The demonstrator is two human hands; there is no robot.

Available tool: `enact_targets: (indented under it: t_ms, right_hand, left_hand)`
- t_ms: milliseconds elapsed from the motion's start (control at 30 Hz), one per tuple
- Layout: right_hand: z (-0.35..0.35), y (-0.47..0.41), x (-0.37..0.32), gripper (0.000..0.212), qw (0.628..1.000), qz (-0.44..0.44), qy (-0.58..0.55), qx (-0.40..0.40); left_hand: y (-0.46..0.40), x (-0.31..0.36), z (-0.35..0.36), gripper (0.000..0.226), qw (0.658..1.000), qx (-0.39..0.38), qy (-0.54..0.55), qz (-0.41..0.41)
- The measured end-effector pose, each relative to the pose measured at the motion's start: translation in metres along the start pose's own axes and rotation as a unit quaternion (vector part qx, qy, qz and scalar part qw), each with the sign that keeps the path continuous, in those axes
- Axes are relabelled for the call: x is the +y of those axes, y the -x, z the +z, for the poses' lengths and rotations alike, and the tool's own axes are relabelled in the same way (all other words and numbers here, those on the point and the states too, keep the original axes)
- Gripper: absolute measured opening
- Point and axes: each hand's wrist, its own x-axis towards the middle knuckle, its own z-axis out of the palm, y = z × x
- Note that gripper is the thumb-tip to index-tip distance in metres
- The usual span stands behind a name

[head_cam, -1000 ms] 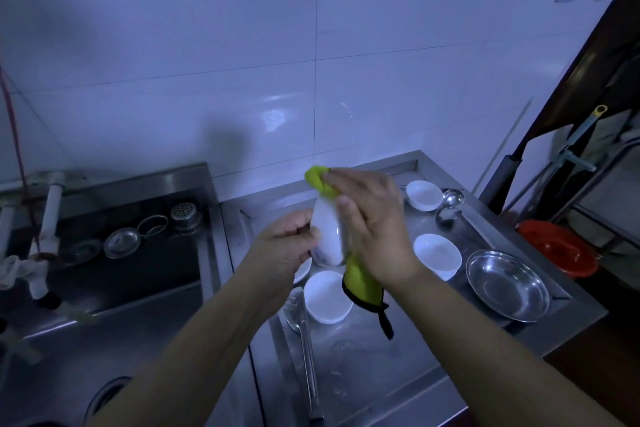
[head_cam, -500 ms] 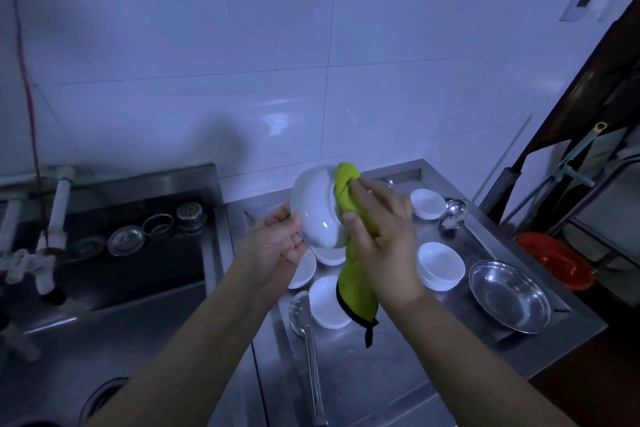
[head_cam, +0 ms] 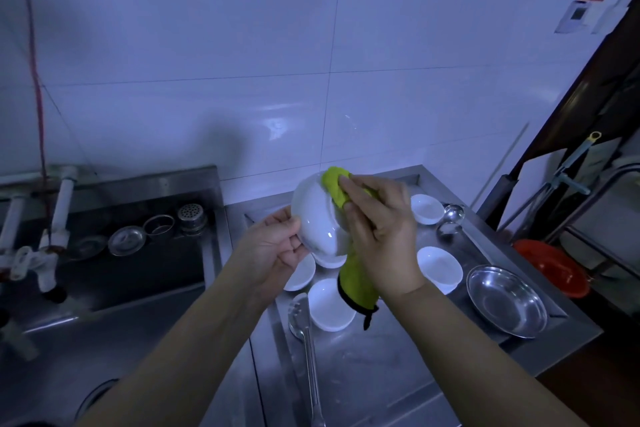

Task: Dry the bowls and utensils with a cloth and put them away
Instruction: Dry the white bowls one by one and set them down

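**dishrack_dan:** So the white bowl [head_cam: 317,218] is up in the air over the back part of the steel worktop [head_cam: 381,374], tipped on its side with the outside facing the camera. The left hand [head_cam: 273,250] grips it by the lower rim, fingers curled around the edge. The right hand [head_cam: 377,229] has the green cloth [head_cam: 334,184] bunched under its fingers and pressed into the bowl's mouth, and the rest of the cloth hangs down below the wrist. I'd say we're mid-drying on this bowl, nowhere near the putting-away part.

**suds_n_stuff:** Agreed, early days. Look at what's left on the worktop: small white dishes [head_cam: 438,267] scattered under and around the hands, one more near the back edge, a steel pan [head_cam: 507,302] by the right edge, a ladle [head_cam: 450,218] toward the back right, and tongs [head_cam: 304,340] lying along the left edge running to the front. Can't tell which of those are dry.

**dishrack_dan:** Next move, my guess: keep that rim grip firm, turn the bowl so the cloth gets the whole inside, then wipe the outside. No shelf or rack in view, so where it goes after is anyone's guess.

**suds_n_stuff:** Yeah, glazed bowl plus wet fingers looks slippery. Wouldn't loosen the left hand.
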Motion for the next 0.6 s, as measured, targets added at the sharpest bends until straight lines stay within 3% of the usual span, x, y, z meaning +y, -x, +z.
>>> enact_targets:
  t_ms: [200, 367, 467, 600]
  right_hand:
    - [-0.004, 0.019, -0.001, 0.029, 0.997, -0.050, -0.021, -0.054]
    - [-0.003, 0.010, 0.003, 0.031, 0.999, 0.041, -0.002, 0.000]
    - [0.018, 0.009, -0.013, 0.032, 0.999, 0.002, 0.017, -0.034]
    - [0.028, 0.028, -0.011, 0.033, 0.997, -0.032, 0.038, -0.059]
  left_hand:
    - [-0.005, 0.009, 0.001, 0.022, 0.998, 0.057, 0.037, 0.000]
    - [-0.006, 0.000, 0.000, 0.020, 0.987, 0.088, 0.135, -0.006]
    - [-0.006, -0.011, 0.011, 0.023, 0.988, 0.069, 0.141, -0.006]
    - [-0.008, -0.018, 0.018, 0.018, 0.980, 0.116, 0.160, -0.026]
